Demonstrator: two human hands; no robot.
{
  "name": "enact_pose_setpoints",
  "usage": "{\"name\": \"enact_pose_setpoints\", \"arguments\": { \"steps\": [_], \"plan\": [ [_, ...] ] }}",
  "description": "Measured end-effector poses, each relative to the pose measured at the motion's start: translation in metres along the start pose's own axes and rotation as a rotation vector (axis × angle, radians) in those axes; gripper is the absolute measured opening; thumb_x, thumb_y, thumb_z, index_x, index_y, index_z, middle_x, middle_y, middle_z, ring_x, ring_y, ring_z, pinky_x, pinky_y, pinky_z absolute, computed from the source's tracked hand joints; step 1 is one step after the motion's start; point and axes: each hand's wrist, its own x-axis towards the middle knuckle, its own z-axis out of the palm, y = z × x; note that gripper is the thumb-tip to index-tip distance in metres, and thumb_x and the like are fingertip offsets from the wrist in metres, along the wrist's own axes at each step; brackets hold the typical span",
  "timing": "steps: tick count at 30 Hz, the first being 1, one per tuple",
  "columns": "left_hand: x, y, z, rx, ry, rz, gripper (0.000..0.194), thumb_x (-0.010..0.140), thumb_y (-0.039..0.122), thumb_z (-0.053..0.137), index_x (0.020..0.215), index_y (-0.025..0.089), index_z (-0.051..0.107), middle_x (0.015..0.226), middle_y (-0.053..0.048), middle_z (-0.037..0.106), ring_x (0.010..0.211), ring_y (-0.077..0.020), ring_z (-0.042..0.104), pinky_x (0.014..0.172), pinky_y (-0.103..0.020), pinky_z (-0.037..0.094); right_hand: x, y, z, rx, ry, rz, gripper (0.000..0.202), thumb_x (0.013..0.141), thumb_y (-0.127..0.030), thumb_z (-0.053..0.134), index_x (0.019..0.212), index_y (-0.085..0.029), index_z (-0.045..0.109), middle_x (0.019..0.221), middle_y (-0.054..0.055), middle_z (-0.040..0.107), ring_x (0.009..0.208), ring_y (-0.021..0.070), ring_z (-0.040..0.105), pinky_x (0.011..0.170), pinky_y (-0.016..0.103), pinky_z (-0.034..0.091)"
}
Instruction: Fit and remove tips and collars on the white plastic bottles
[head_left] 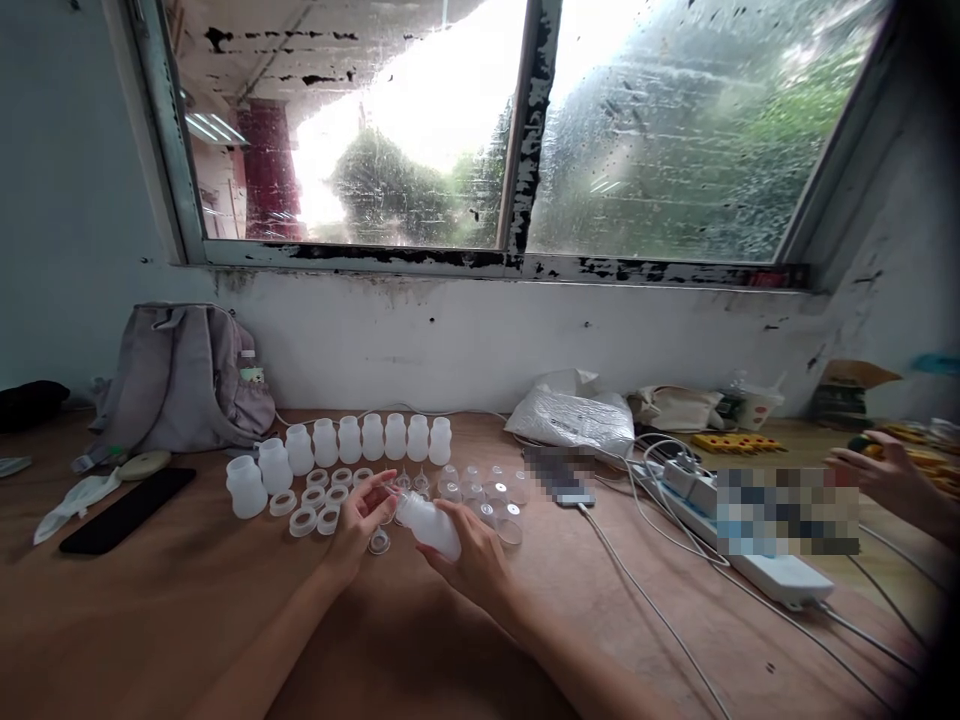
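A frosted white baby bottle (437, 528) lies tilted in my right hand (480, 555), its mouth end pointing up and to the left. The fingers of my left hand (363, 512) curl in at that neck end; a small translucent part there is too blurred to name. Behind my hands stand several more baby bottles (349, 438) in a curved row. Several pale collar rings (304, 521) lie left of my left hand. Clear dome caps (472, 485) are grouped past my right hand. Clear teats (420, 481) stand between them, and one round piece (379, 541) sits below my left fingers.
A grey backpack (176, 380) and a black phone (129, 510) are at left. At right are a silver padded bag (574, 412), a charging phone (575, 495), and a white power strip (780, 578) with trailing cables. Another person's hand (892, 480) holds something at far right.
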Motion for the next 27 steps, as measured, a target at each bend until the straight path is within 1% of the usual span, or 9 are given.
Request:
{"name": "enact_pose_setpoints", "arguments": {
  "steps": [3,8,11,13,16,18,21,23,27],
  "plan": [
    [0.003,-0.002,-0.003,-0.017,-0.006,0.037,0.041,0.066,0.03,0.06,0.105,0.018,0.055,0.099,-0.008,0.06,0.091,-0.0183,0.054,0.074,-0.025,0.044,0.0,0.001,0.001,0.01,0.026,0.018,0.041,0.07,-0.034,0.057,0.107,-0.02,0.044,0.096,0.009,0.057,0.082,0.022,0.055,0.069,0.033,0.044],
    [0.004,-0.005,-0.005,0.067,0.004,0.002,0.038,0.065,0.031,0.062,0.1,0.015,0.055,0.076,-0.005,0.062,0.075,-0.0165,0.058,0.065,-0.025,0.046,0.0,0.003,0.002,0.03,-0.001,0.03,0.044,0.068,-0.033,0.059,0.107,-0.021,0.045,0.096,0.007,0.058,0.082,0.0217,0.056,0.069,0.032,0.044],
    [0.003,-0.005,-0.003,0.027,-0.058,0.007,0.037,0.066,0.028,0.061,0.1,0.015,0.054,0.09,-0.008,0.063,0.087,-0.0184,0.056,0.073,-0.026,0.045,0.0,0.002,0.002,0.047,-0.019,0.078,0.042,0.068,-0.034,0.059,0.106,-0.021,0.045,0.096,0.007,0.059,0.082,0.0212,0.057,0.068,0.031,0.044],
    [0.002,-0.006,-0.001,0.011,-0.054,0.018,0.039,0.067,0.029,0.061,0.102,0.016,0.053,0.101,-0.009,0.059,0.095,-0.0192,0.054,0.076,-0.026,0.045,-0.001,0.001,0.003,0.05,-0.009,0.101,0.042,0.068,-0.034,0.058,0.105,-0.021,0.045,0.095,0.007,0.059,0.081,0.0208,0.057,0.068,0.03,0.044],
    [0.002,-0.008,0.0,0.06,-0.013,-0.024,0.039,0.066,0.032,0.062,0.1,0.015,0.053,0.092,-0.007,0.061,0.088,-0.0184,0.056,0.072,-0.026,0.046,-0.001,0.0,0.002,0.071,-0.01,0.11,0.041,0.066,-0.033,0.06,0.104,-0.021,0.047,0.097,0.007,0.059,0.081,0.021,0.056,0.07,0.031,0.043],
    [0.001,-0.007,0.0,0.071,-0.034,-0.047,0.04,0.065,0.032,0.062,0.1,0.015,0.053,0.087,-0.006,0.061,0.085,-0.0175,0.056,0.072,-0.026,0.046,0.0,-0.002,0.002,0.162,-0.051,0.139,0.04,0.066,-0.034,0.06,0.101,-0.021,0.048,0.096,0.007,0.059,0.08,0.0201,0.056,0.069,0.031,0.043],
    [0.0,-0.005,0.001,0.016,-0.073,-0.023,0.04,0.066,0.03,0.061,0.103,0.017,0.052,0.098,-0.008,0.06,0.093,-0.0182,0.054,0.077,-0.026,0.044,0.002,-0.004,0.001,0.424,-0.135,0.265,0.032,0.068,-0.038,0.059,0.092,-0.019,0.048,0.082,0.003,0.06,0.071,0.0168,0.056,0.061,0.027,0.044],
    [0.0,-0.005,0.002,-0.004,-0.036,-0.017,0.041,0.066,0.032,0.061,0.103,0.017,0.052,0.103,-0.009,0.058,0.097,-0.019,0.052,0.078,-0.026,0.044,0.004,-0.006,0.0,0.546,-0.164,0.35,0.032,0.068,-0.04,0.059,0.088,-0.018,0.049,0.075,0.001,0.059,0.067,0.0155,0.056,0.057,0.025,0.044],
    [0.001,-0.012,0.001,0.045,0.007,-0.093,0.043,0.063,0.035,0.064,0.099,0.014,0.054,0.089,-0.008,0.061,0.086,-0.0189,0.056,0.072,-0.026,0.045,0.003,-0.009,0.0,0.589,-0.147,0.393,0.035,0.061,-0.04,0.064,0.085,-0.018,0.05,0.08,0.003,0.059,0.071,0.0169,0.055,0.06,0.027,0.044]
  ]
}}
